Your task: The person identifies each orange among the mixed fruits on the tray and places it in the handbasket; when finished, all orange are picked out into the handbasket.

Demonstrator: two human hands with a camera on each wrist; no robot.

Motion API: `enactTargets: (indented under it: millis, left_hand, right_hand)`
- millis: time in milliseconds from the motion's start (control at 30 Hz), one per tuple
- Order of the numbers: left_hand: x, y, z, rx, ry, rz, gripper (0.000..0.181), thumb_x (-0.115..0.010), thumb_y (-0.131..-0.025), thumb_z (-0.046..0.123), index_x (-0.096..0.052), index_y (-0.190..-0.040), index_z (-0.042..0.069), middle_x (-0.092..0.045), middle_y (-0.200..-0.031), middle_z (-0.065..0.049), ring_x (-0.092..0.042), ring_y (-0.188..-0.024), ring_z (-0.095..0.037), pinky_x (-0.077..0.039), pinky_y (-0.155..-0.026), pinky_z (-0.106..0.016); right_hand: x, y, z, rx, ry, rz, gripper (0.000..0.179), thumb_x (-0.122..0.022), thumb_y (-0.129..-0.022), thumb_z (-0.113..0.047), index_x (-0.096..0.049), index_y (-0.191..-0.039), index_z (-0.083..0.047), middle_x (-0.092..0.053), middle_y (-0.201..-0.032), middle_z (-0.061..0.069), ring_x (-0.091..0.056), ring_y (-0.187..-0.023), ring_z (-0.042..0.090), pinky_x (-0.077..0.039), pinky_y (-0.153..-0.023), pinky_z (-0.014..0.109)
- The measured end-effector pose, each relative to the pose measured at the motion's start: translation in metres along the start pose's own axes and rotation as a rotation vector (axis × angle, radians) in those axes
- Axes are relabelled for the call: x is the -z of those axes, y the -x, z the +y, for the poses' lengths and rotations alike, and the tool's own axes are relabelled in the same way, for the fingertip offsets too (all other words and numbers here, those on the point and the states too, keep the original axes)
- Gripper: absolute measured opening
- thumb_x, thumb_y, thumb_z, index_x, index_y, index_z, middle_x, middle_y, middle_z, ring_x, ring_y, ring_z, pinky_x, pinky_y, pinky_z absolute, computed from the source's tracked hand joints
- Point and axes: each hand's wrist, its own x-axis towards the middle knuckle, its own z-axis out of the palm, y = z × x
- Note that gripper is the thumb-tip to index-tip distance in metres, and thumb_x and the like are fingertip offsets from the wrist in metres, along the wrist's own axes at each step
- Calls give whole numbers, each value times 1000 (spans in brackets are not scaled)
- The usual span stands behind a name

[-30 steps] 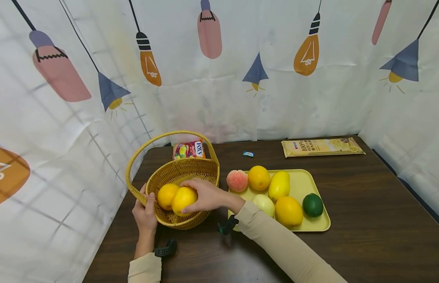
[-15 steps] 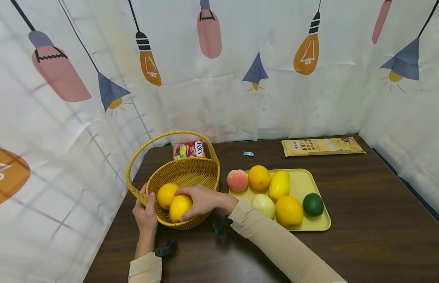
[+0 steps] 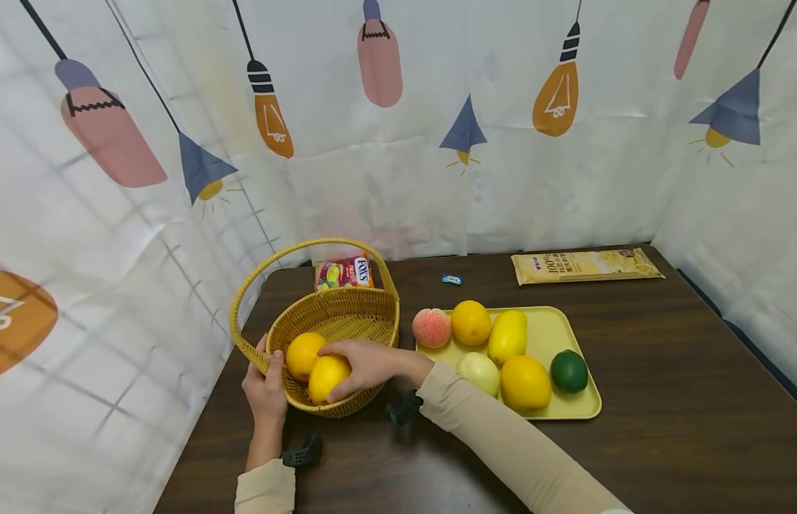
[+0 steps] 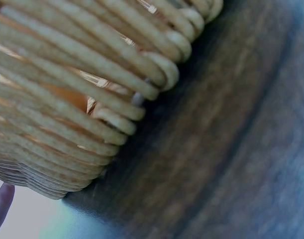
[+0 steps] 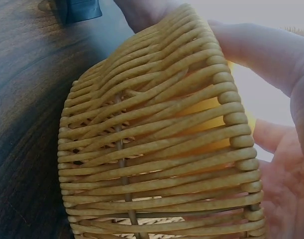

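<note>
A woven basket (image 3: 366,314) with a tall arched handle stands at the left of the table. My left hand (image 3: 266,389) grips its left side at the handle's base, thumb over the rim. Inside the basket, my right hand (image 3: 366,365) holds a round yellow fruit (image 3: 328,380), fingers over its top and thumb at its near side. An orange (image 3: 303,355) lies against that fruit in the basket. The right wrist view shows the woven wall (image 5: 156,134) with yellow showing through its gaps. From the left wrist, mostly basket weave (image 4: 67,74) is visible.
Right of the basket, a yellow tray (image 3: 546,321) carries an orange (image 3: 470,323), a peach (image 3: 431,328), a green fruit (image 3: 568,371) and several others. Behind lie a candy bag (image 3: 343,273), a small blue packet (image 3: 451,279) and a long noodle package (image 3: 585,266).
Over the last second my right hand has moved slightly left and lower into the basket with the yellow fruit. It has barely moved in the last half second. My left hand keeps its grip.
</note>
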Motion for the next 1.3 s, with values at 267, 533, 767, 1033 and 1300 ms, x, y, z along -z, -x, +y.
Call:
enactTargets:
  millis: [267, 533, 767, 1033, 1300]
  left_hand:
    - [0, -1, 0, -3, -26, -6, 43, -57, -98, 19, -55, -139, 8, -60, -133, -14, -59, -112, -18, -42, -83, -7]
    - [0, 2, 1, -5, -25, -12, 42, -56, -98, 15, -56, -139, 9, -59, -132, -18, -59, -112, -18, -42, -82, -7]
    - [-1, 0, 1, -17, -13, 3, 42, -57, -97, 18, -57, -138, 8, -63, -85, -11, -57, -93, -6, -43, -78, -9]
    - [0, -2, 1, -24, 6, 10, 41, -57, -97, 17, -58, -137, 9, -57, -75, 2, -54, -78, -5, -44, -73, -11]
    - [-1, -1, 3, -22, 5, 1, 41, -56, -97, 14, -58, -137, 6, -67, -101, -15, -56, -85, -7, -43, -74, -10]
  right_hand:
    - [0, 1, 2, 15, 24, 6, 71, -73, -85, -47, -50, -142, -12, -55, -138, -1, -51, -117, 9, -40, -98, 20]
    - [-1, 7, 0, 13, -5, 47, 66, -70, -88, -43, -50, -143, -13, -52, -141, -2, -49, -125, 10, -37, -104, 23]
    - [4, 28, -1, 28, -32, 134, 59, -66, -92, -40, -50, -143, -16, -50, -144, -3, -45, -131, 11, -35, -108, 28]
    - [18, 61, 4, 35, -90, 290, 52, -67, -93, -34, -53, -140, -18, -53, -138, -4, -50, -124, 12, -42, -102, 31]
    - [31, 92, 11, 0, -145, 353, 50, -66, -94, -32, -52, -140, -19, -48, -143, -6, -41, -133, 10, -38, -107, 35]
